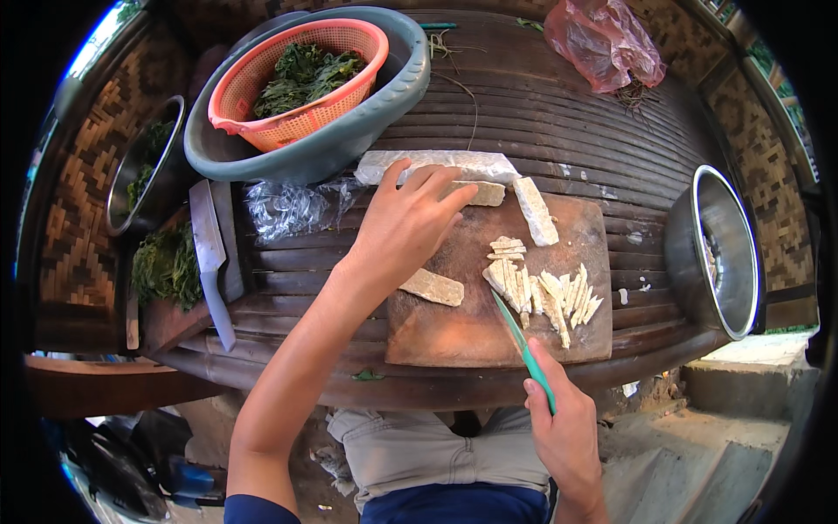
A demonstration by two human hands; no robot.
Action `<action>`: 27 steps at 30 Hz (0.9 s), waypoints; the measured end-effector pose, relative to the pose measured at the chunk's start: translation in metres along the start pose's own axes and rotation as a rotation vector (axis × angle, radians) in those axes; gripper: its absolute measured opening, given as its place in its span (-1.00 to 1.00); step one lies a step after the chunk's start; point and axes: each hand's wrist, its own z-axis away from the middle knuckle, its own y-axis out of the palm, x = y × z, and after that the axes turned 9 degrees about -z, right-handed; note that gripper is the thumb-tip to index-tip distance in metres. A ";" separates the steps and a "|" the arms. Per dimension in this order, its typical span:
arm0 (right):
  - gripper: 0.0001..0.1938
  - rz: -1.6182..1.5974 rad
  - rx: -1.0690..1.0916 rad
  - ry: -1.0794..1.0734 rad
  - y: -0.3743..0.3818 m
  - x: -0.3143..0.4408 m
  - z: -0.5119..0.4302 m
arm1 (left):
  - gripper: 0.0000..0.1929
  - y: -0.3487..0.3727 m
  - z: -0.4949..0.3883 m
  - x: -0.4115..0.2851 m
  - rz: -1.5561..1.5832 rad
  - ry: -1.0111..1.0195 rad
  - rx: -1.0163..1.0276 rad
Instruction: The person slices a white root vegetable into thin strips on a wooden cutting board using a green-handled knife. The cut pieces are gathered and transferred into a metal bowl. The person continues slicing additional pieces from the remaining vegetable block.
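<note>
My right hand (564, 419) holds a small knife with a green handle (540, 380), its blade pointing up-left at the near edge of the thin-cut tempeh strips (524, 285) on the wooden cutting board (445, 334). My left hand (416, 209) reaches over the board's far left part, fingers spread at a tempeh piece (481, 194); whether they grip it is not plain. Just beyond lies a long wrapped tempeh block (452, 165). One tempeh slab (537, 213) rests at the board's far edge, another (433, 288) on its left side under my forearm.
A grey-green basin (314, 157) holds a coral basket (301, 128) of leafy greens. Clear plastic wrap (288, 209) and a large knife (211, 262) lie to the left, a steel bowl (684, 262) stands at right, and a pink plastic bag (605, 42) sits far back.
</note>
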 end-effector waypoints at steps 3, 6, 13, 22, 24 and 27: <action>-0.46 -0.038 -0.003 0.008 -0.002 -0.005 0.003 | -0.58 0.011 -0.003 0.002 -0.004 0.010 0.002; -0.46 -0.065 -0.002 -0.021 -0.001 -0.012 0.004 | -0.58 0.015 -0.003 0.004 0.089 -0.041 -0.012; -0.45 -0.134 -0.016 -0.064 -0.001 -0.012 0.004 | -0.66 0.022 -0.006 0.012 0.459 -0.212 0.057; -0.45 -0.200 -0.030 -0.064 0.000 -0.013 0.010 | -0.74 -0.022 0.028 0.011 0.379 -0.087 -0.025; -0.45 -0.202 -0.039 -0.082 0.001 -0.016 0.010 | -0.75 -0.034 0.045 0.012 0.372 -0.051 0.018; -0.45 -0.200 -0.031 -0.087 0.003 -0.018 0.011 | -0.76 -0.041 0.062 0.013 0.365 0.007 0.025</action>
